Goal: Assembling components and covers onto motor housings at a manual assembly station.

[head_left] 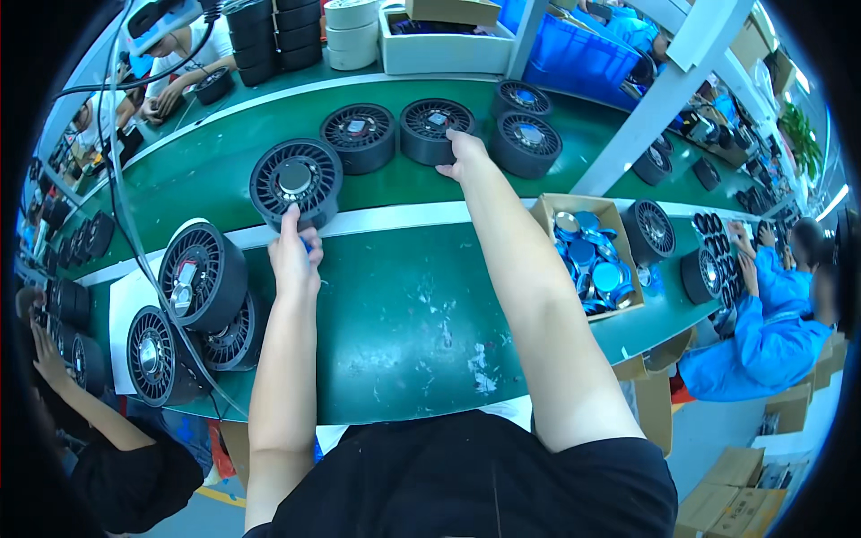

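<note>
My left hand grips the near edge of a black spoked wheel with a silver round hub, tilted over the bench's front ledge. A small bit of blue shows by its fingers; what it is I cannot make out. Reaching farther forward, my right hand is closed on the right side of another black wheel, which sits on the green conveyor surface. Between these two stands a third wheel. To the right of my right hand are two more, the nearer wheel and one behind it.
Stacked wheels stand at the left of the green bench. A cardboard box of blue round caps lies right. Cables hang at left; a white post rises at right. People work on both sides.
</note>
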Motion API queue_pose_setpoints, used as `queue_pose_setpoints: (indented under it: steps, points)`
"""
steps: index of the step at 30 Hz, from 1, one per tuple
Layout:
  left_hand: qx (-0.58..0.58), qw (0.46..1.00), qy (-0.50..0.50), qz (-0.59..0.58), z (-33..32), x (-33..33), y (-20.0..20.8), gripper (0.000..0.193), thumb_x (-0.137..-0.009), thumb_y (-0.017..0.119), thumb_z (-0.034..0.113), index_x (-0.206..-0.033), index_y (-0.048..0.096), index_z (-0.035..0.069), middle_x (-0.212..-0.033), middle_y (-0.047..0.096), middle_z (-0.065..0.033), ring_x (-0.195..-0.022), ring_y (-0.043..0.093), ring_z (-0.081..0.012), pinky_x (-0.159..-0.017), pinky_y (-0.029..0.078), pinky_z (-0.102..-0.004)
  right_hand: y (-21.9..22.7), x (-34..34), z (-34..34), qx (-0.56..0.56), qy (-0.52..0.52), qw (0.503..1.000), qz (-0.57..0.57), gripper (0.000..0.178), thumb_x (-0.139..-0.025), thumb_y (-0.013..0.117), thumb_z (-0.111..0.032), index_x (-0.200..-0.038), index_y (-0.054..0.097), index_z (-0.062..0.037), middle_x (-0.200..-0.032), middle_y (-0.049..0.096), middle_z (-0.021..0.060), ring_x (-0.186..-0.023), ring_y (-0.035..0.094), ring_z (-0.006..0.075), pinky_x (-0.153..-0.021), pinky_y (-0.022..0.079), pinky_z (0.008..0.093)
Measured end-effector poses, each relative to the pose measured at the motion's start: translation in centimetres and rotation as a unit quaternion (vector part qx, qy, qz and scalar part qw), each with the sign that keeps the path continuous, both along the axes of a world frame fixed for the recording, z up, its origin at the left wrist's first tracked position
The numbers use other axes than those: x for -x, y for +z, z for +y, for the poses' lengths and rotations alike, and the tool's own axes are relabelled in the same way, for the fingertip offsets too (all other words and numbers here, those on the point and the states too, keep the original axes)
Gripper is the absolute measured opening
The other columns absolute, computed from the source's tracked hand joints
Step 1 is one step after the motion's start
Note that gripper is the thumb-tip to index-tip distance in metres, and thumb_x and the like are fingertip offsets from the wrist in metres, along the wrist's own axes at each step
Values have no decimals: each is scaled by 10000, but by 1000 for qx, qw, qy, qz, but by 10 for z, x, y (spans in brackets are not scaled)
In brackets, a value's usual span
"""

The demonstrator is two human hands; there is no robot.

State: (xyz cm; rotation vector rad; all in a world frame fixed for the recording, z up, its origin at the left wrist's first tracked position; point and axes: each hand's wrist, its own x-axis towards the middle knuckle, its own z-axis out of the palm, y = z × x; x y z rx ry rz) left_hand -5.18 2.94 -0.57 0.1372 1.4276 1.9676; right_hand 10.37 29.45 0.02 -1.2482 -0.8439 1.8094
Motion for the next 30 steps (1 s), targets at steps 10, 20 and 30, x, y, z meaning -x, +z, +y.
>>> queue_pose_setpoints:
  steps: [10,20,30]
  points:
    - [67,987,96,111,71,97,-74,445,-960,596,433,-753,531,45,-612,498,-36,-430,419,-145,-405,345,-309,50,-85,-90,8,153,986,-64,412,-969,540,-210,-1286,457,38,-1202,589,213,-1069,610,357,-965,477,471]
    - [133,904,-285,289,1,-61,12,473,-974,575,424,-1138,668,-9,-719,516,24,-732,501,-92,-686,394,-234,35,-175,-234,-187,342,901,-189,400,-922,669,-256,-1217,589,4,-1061,657,138,-930,642,246,-886,509,359]
    - [197,795,-440,368,-120,-75,43,341,-940,636,288,-1150,678,23,-937,683,-99,-879,558,-155,-813,432,-264,33,-285,-75,-463,243,584,-621,268,-894,644,-241,-1020,726,-19,-1021,718,140,-919,677,300,-855,508,356]
